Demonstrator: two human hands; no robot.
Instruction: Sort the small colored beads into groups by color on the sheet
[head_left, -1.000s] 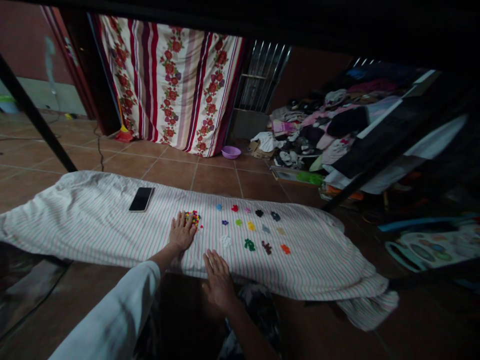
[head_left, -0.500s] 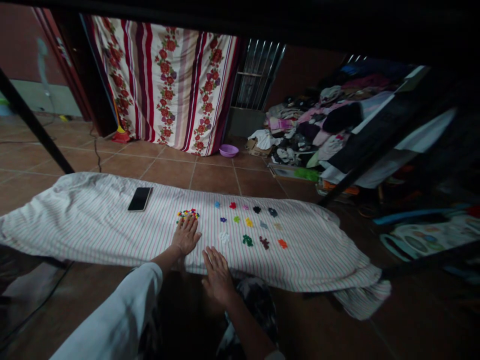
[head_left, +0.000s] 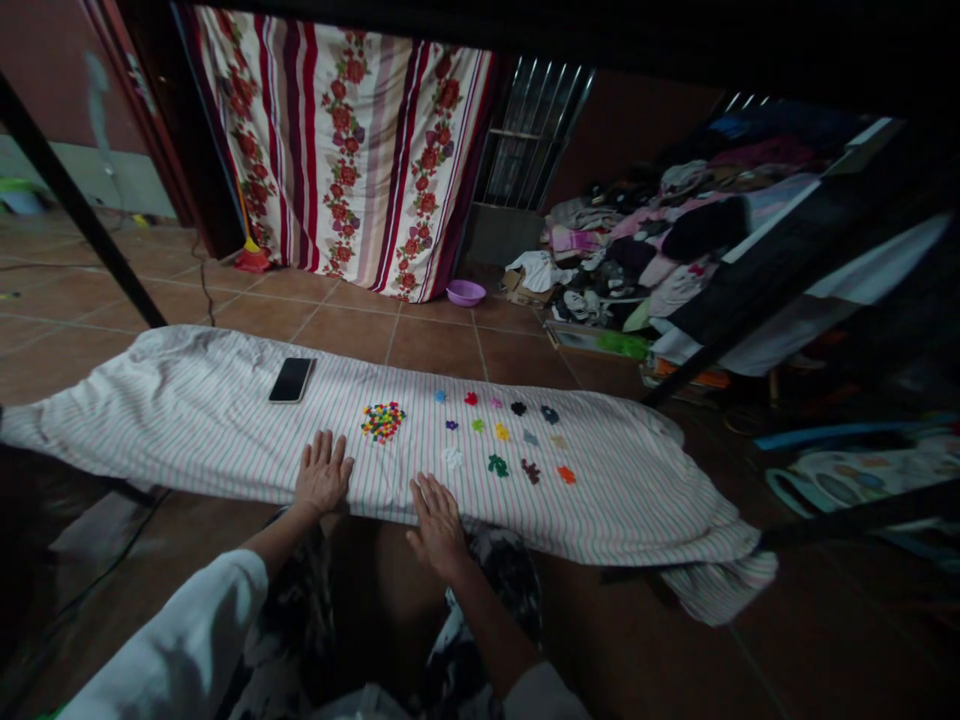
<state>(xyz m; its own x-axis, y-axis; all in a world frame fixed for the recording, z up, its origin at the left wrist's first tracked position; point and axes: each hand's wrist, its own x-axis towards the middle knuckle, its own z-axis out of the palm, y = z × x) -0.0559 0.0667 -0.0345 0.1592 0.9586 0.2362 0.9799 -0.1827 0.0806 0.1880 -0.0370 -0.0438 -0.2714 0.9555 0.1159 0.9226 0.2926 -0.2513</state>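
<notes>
My left hand (head_left: 324, 475) lies flat on the striped cloth (head_left: 202, 440) near its front edge, fingers stretched and holding nothing. Just beyond it, to the right, is a heap of small mixed-colour pieces (head_left: 382, 422), too small to name. My right hand (head_left: 437, 520) rests with fingers extended at the cloth's near edge, also with nothing in it. Past its fingertips, small piles sorted by colour lie in rough rows, among them white pieces (head_left: 452, 458), dark green pieces (head_left: 497, 465), brown pieces (head_left: 531, 471), orange pieces (head_left: 565, 475), yellow pieces (head_left: 502, 432) and red pieces (head_left: 470, 398).
A phone (head_left: 292, 380) lies on the cloth at left. Dark poles (head_left: 82, 205) slant up at both sides. Behind, on the tiled floor, are a purple basin (head_left: 466, 293), a floral curtain (head_left: 341, 150), a broom (head_left: 252, 250) and a heap of clothes (head_left: 637, 240).
My left hand has moved left and toward me, off the mixed pieces, which now show fully. My right hand stays at the front edge. The view has shifted slightly.
</notes>
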